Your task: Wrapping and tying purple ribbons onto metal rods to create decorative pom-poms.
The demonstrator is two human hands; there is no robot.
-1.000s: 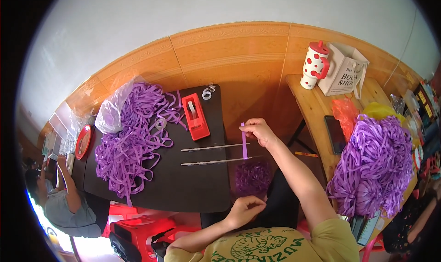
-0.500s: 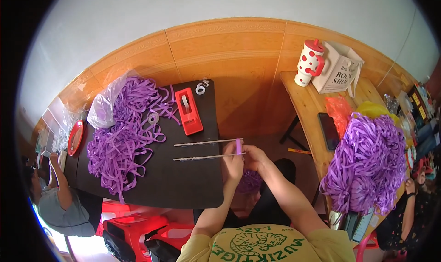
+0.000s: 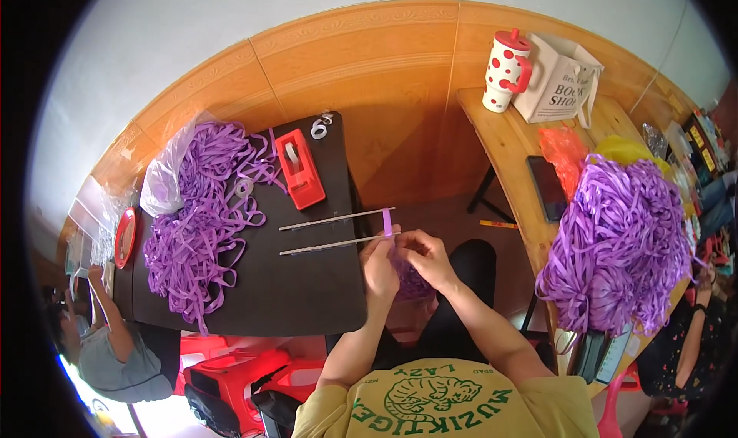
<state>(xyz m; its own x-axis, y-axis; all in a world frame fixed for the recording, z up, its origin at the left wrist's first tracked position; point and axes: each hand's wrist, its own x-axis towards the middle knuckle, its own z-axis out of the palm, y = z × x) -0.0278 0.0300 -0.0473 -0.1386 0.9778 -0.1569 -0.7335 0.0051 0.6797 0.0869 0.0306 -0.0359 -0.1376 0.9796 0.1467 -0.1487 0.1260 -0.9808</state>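
Two thin metal rods (image 3: 327,220) lie side by side across the dark table's right edge, their ends sticking out past it. Purple ribbon (image 3: 387,221) spans the gap between those ends. My left hand (image 3: 380,267) is closed at the near rod's end, fingertips pinching the ribbon just below it. Close beside it, my right hand (image 3: 427,258) has curled fingers and thumb together on the ribbon too; its exact grip is partly hidden. More purple ribbon (image 3: 411,283) hangs in a bunch below my hands, over my lap.
On the dark table (image 3: 307,300) are a ribbon heap (image 3: 192,246), a red tape dispenser (image 3: 300,169) and tape rolls (image 3: 319,129). The wooden table (image 3: 492,134) carries a large ribbon pile (image 3: 615,246), phone (image 3: 546,188), dotted tumbler (image 3: 507,71) and bag (image 3: 557,81). People sit at both sides.
Both hands have drawn back from the far rod toward the near one and toward me. The right fingers now show beside the left hand. The whole view has shifted slightly.
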